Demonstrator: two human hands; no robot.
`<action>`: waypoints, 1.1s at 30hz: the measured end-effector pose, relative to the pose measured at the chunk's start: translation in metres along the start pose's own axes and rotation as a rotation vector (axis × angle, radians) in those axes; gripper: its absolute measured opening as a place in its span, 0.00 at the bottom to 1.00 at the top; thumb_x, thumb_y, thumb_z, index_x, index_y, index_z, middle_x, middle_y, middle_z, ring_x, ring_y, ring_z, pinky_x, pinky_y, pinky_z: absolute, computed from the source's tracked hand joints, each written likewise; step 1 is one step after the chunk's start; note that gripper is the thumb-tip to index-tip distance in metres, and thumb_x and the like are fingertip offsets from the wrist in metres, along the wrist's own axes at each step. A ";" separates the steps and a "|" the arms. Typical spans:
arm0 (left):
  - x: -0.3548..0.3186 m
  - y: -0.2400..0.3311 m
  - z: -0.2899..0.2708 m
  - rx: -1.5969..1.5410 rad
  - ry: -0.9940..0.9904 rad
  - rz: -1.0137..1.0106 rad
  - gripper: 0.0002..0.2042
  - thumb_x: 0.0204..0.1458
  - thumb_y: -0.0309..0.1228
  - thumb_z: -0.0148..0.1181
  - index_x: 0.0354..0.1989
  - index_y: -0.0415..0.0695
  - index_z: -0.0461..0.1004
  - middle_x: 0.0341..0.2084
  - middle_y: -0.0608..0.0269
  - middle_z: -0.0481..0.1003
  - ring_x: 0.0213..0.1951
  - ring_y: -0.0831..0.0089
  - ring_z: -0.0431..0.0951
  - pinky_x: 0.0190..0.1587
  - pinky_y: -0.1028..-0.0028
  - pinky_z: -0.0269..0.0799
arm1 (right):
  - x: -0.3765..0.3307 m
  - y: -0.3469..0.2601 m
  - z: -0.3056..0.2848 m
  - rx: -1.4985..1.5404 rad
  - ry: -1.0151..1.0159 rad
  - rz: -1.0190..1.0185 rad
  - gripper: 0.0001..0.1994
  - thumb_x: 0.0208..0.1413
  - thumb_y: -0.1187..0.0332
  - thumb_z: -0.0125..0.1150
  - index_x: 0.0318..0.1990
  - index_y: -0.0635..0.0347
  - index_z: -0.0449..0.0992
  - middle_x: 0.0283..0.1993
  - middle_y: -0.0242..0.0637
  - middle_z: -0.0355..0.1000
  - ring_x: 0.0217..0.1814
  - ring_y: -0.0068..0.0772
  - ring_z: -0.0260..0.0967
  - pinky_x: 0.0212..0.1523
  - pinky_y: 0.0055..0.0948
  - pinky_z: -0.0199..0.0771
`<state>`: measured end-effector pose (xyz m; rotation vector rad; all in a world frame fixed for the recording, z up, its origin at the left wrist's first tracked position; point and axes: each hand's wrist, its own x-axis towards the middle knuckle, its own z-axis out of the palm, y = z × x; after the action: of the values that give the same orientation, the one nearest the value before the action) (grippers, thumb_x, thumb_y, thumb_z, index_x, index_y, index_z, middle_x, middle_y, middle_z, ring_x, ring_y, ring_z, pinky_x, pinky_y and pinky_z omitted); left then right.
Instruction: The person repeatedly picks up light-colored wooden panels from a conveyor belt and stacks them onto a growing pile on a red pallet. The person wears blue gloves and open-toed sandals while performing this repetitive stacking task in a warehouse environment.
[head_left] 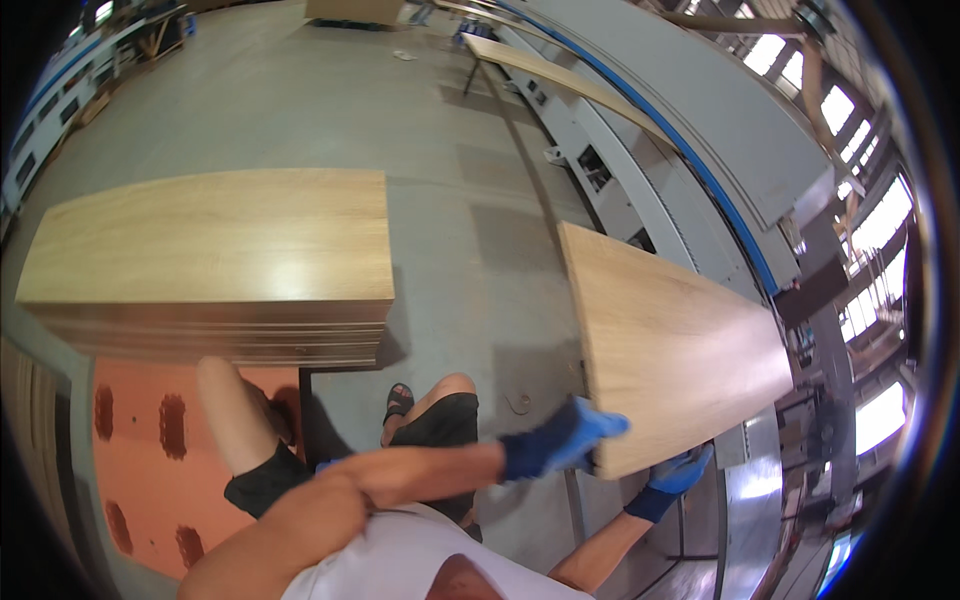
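The person is holding a wooden board [670, 350] with both hands, and both hands are wearing blue gloves. The left hand [560, 440] is reaching across the body and is gripping the near left corner of the board, with its fingers [600, 425] wrapping over the top face. The right hand [672, 480] is closing on the near edge from below, a little more to the right, and its fingers are partly hidden under the board, so I cannot tell how far they are curling. The board is light oak in colour, and it is lying tilted in the air above the grey floor [470, 200], with its far end pointing toward the long grey machine [700, 130] that is running along the right side. A blue strip is following the edge of this machine.

To the left a stack of similar boards [210, 265] is resting on an orange pallet sheet [150, 440], well apart from the held board. The person's bare legs and one sandal [398, 402] are showing between the stack and the board. Another long plank [560, 75] is lying far away near the machine
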<state>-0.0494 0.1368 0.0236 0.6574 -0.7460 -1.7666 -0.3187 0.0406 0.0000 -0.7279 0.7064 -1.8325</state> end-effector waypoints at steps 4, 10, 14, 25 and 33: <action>-0.100 0.072 -0.095 -0.073 0.244 0.245 0.12 0.50 0.28 0.59 0.39 0.33 0.77 0.40 0.52 0.77 0.41 0.72 0.77 0.45 0.73 0.72 | 0.056 -0.012 -0.025 0.013 0.017 0.180 0.30 0.59 0.48 0.50 0.60 0.61 0.62 0.62 0.42 0.62 0.60 0.44 0.62 0.52 0.51 0.69; -0.304 0.135 -0.209 -0.041 0.721 0.615 0.15 0.53 0.31 0.52 0.45 0.32 0.72 0.40 0.50 0.76 0.40 0.65 0.78 0.45 0.71 0.74 | 0.143 -0.041 -0.101 -0.178 -0.014 -0.024 0.31 0.62 0.47 0.40 0.63 0.63 0.58 0.64 0.47 0.59 0.62 0.47 0.59 0.58 0.50 0.66; -0.437 0.077 -0.283 -0.023 1.068 0.744 0.15 0.53 0.32 0.53 0.43 0.33 0.73 0.39 0.52 0.77 0.39 0.66 0.78 0.43 0.70 0.73 | 0.112 -0.041 -0.120 -0.461 -0.045 -0.225 0.31 0.64 0.48 0.36 0.64 0.66 0.56 0.64 0.50 0.58 0.60 0.48 0.62 0.60 0.47 0.65; -0.711 -0.028 -0.405 -0.395 1.252 1.085 0.24 0.59 0.44 0.46 0.57 0.40 0.65 0.53 0.52 0.71 0.51 0.58 0.74 0.52 0.62 0.72 | -0.004 0.117 0.040 -0.205 -0.310 0.311 0.29 0.58 0.54 0.54 0.61 0.63 0.61 0.59 0.44 0.65 0.58 0.44 0.64 0.59 0.44 0.66; -0.713 0.014 -0.455 -0.337 1.444 1.186 0.26 0.56 0.47 0.53 0.59 0.44 0.63 0.54 0.58 0.69 0.52 0.61 0.72 0.50 0.64 0.72 | -0.239 0.306 0.140 0.055 -0.525 1.389 0.22 0.61 0.58 0.50 0.58 0.62 0.65 0.58 0.45 0.67 0.58 0.45 0.67 0.56 0.45 0.68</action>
<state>0.5014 0.7358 -0.2081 0.7874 0.2304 -0.0757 0.0406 0.1430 -0.1757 -0.4218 0.5483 -0.3639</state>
